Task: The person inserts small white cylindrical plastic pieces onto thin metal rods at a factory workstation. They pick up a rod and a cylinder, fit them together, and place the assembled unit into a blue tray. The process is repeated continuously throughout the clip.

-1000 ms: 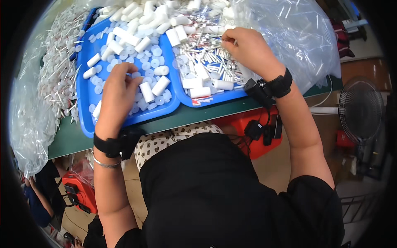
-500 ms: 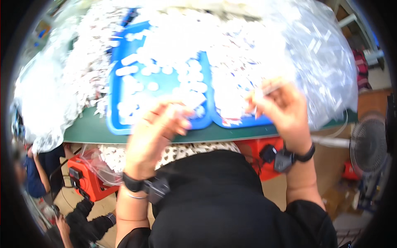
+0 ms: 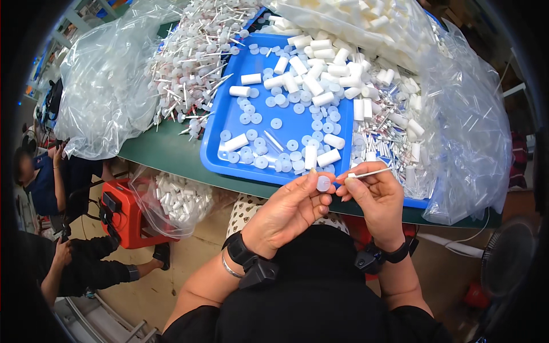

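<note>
My left hand [image 3: 289,208] pinches a small translucent white disc [image 3: 323,183] between thumb and fingers, above the front edge of a blue tray [image 3: 240,175]. Close beside it, my right hand [image 3: 374,197] grips a thin white stick [image 3: 369,172] that points out to the right. The stick's inner end is near the disc; whether they touch I cannot tell. In the tray lie many loose discs [image 3: 277,123] and white cylinders [image 3: 234,142], the cylinders heaped toward the far right. A slim pointed piece [image 3: 273,140] rests among the discs.
Left of the tray is a pile of discs on sticks [image 3: 191,68], beside a clear plastic bag [image 3: 108,103]. A second tray of thin sticks [image 3: 383,137] adjoins on the right, next to another plastic bag [image 3: 469,126]. A red stool [image 3: 134,214] and a fan [image 3: 509,257] stand below table level.
The view has turned, shifting the tray rightward in the picture. My hands have come together in front of the tray, the left now holding a disc near the right hand's stick.
</note>
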`<state>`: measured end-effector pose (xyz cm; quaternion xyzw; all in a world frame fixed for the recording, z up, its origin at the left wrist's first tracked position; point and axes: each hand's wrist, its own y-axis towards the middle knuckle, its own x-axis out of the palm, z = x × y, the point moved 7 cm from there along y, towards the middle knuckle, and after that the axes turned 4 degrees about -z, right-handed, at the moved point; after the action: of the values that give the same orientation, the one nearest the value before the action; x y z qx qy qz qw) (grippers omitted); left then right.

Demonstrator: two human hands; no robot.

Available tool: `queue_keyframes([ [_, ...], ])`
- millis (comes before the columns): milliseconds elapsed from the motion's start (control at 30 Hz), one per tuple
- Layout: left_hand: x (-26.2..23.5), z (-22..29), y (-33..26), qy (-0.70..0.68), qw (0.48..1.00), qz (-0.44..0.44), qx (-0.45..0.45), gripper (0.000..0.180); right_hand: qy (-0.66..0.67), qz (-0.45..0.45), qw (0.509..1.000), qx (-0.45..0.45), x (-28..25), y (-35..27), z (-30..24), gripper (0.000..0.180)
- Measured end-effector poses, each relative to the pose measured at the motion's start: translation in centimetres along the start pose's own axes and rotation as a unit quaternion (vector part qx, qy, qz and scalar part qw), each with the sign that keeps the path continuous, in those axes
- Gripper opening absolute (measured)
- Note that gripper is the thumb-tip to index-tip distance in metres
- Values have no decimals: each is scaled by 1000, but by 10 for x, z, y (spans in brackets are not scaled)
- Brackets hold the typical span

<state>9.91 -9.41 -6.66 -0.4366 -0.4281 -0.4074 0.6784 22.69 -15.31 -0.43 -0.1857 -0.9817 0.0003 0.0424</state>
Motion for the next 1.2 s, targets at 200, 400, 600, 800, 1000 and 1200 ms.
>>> queue_keyframes([
  [200,-2,1,-1,-30,999,9,12,38,-93,11,995,-27,-1,-2,-3,14],
  [400,-2,2,-1,-54,998,-4,10,38,-215,10,974,-76,-1,-3,-14,12],
  [600,-4,4,-1,-40,999,6,23,35,-323,-57,925,-194,11,-4,-39,16],
  [800,-4,5,-1,-31,999,4,31,35,-331,-93,914,-214,16,-3,-46,15],
  [1000,-3,5,-3,-13,999,15,30,34,-330,-90,918,-200,15,-3,-46,16],
  [1200,1,1,-2,65,998,18,11,33,-331,-69,915,-220,17,-2,-38,22],
])
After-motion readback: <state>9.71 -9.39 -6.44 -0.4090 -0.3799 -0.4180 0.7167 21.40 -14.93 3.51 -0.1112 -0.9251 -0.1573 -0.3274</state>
